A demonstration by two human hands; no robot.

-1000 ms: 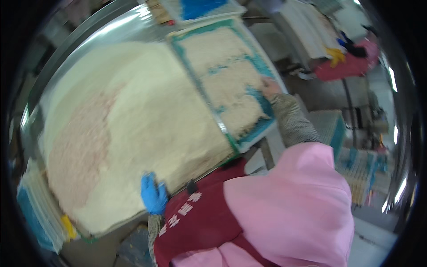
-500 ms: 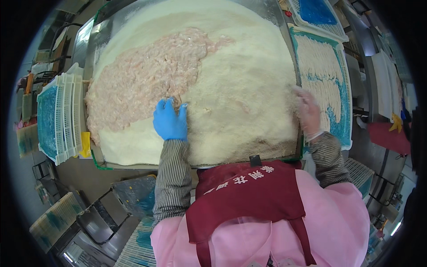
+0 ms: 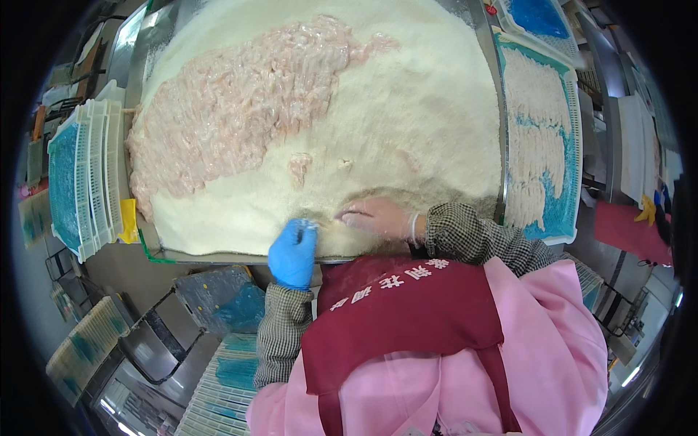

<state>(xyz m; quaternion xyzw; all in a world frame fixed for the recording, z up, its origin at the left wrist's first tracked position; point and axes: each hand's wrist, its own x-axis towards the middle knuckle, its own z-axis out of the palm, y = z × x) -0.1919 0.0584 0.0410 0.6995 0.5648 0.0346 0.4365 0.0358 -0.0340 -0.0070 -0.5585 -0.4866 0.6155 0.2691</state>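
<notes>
My left hand (image 3: 292, 254), in a blue glove, is at the near edge of a broad bed of pale powder (image 3: 429, 109). Its fingers are curled together over a whitish bit that I cannot make out. Just to its right, my right hand (image 3: 378, 218), in a clear glove, lies on the powder with fingers stretched leftward, the tips partly sunk in it. Beyond both hands rests a small piece of raw meat (image 3: 299, 167), dusted with powder. A large heap of pale pink raw meat strips (image 3: 240, 102) covers the left and far part of the powder.
On the right stands a white-rimmed tray (image 3: 574, 145) with a blue-green lining and rows of powder-coated strips. Behind it is another blue-lined tray (image 3: 538, 18). Stacked white trays (image 3: 109, 174) stand at the left, beside a yellow item (image 3: 128, 220). Further racks (image 3: 218, 385) are below left.
My right hand has swept from the tray's side leftward and nearer across the powder. My left hand has drawn back from the meat heap toward me. A small meat piece now lies apart.
</notes>
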